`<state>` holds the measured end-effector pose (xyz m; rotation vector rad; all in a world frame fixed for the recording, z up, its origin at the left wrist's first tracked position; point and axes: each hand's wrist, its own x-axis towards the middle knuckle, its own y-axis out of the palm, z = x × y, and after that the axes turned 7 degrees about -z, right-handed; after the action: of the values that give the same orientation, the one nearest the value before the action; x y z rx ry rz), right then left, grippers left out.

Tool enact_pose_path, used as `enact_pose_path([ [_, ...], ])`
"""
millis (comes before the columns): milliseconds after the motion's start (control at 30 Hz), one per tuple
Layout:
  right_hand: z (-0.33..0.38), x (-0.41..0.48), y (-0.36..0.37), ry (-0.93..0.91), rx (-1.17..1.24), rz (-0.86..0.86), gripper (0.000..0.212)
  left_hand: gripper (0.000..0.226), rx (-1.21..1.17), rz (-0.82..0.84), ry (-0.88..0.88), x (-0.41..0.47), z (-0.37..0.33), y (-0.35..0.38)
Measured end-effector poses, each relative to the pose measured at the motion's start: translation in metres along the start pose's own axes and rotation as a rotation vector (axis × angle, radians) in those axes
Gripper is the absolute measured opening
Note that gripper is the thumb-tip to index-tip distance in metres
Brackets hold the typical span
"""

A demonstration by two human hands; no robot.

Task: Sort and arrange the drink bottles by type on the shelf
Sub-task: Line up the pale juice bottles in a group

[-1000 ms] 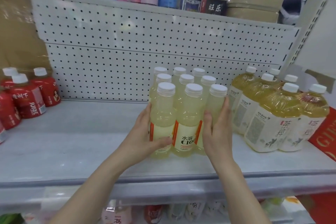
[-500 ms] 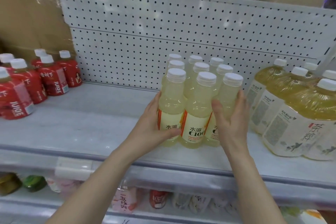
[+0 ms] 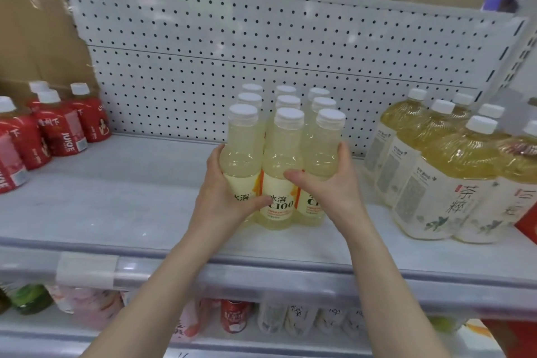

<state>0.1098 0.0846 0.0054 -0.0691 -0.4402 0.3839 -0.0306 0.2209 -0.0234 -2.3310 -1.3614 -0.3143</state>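
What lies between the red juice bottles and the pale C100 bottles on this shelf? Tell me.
Only bare shelf, in the head view. The red juice bottles stand far left; the left hand grips the pale C100 bottles from that side.

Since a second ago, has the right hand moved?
Yes: on the right hand, the thumb swung left from the right front bottle onto the middle bottle.
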Motion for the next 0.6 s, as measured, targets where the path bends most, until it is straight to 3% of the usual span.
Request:
enact_pose_path([
  [233,-0.005,0.004,0.014,-0.022,-0.042,0.033,0.092,0.108,0.004,-0.044,-0.011,0.007,0.004,-0.01],
  [367,0.008,0.012,-0.002,-0.018,0.053,0.052,0.084,0.103,0.016,-0.037,-0.007,0.009,0.005,-0.013],
  [467,0.013,0.05,-0.014,0.121,0.11,-0.026,0.079,0.103,0.011,-0.032,-0.001,0.01,0.005,-0.013],
  [567,0.007,0.076,-0.002,0.292,0.098,0.122,0.088,0.101,0.003,-0.029,-0.003,0.009,0.004,-0.014],
  [600,0.002,0.079,0.004,0.293,0.101,0.165,0.08,0.101,0.003,-0.029,-0.001,0.009,0.004,-0.014],
])
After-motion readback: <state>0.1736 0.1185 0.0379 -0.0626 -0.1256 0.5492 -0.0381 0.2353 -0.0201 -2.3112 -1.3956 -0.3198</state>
